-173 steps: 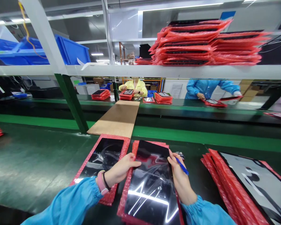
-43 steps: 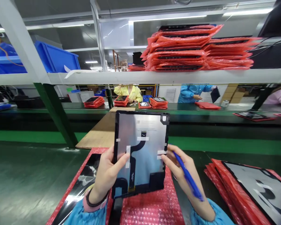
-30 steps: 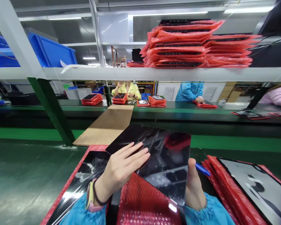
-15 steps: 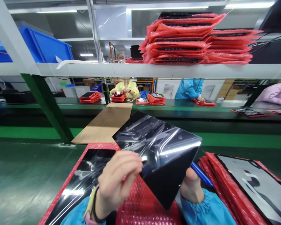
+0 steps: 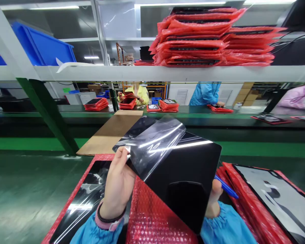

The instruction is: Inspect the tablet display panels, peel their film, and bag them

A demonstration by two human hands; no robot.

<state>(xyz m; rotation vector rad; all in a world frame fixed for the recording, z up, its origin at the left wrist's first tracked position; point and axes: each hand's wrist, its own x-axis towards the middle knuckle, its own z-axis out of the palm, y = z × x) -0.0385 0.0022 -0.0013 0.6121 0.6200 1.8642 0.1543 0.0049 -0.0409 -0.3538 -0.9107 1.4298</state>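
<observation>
My left hand (image 5: 119,184) pinches the edge of a clear protective film (image 5: 157,144), which is partly lifted and folded back over a glossy black screen panel (image 5: 188,169). The panel is tilted in the air, and my right hand (image 5: 214,200) grips its right edge, most of its fingers hidden behind. A blue pen (image 5: 226,187) sticks out beside my right thumb. Below the panel lies a red bubble-wrap bag (image 5: 152,217). To the left, another film-covered black panel (image 5: 91,189) rests on red bubble wrap.
At right, a stack of red bubble bags (image 5: 249,203) carries a grey-faced panel (image 5: 277,196). A brown board (image 5: 112,132) lies ahead. Overhead, a white shelf (image 5: 117,73) holds red-bagged stacks (image 5: 193,44) and a blue bin (image 5: 43,44). Co-workers sit across the green bench.
My left hand has drawn the film up and left, peeling it off part of the panel. The bare black surface now shows on the right. My right hand still grips the panel.
</observation>
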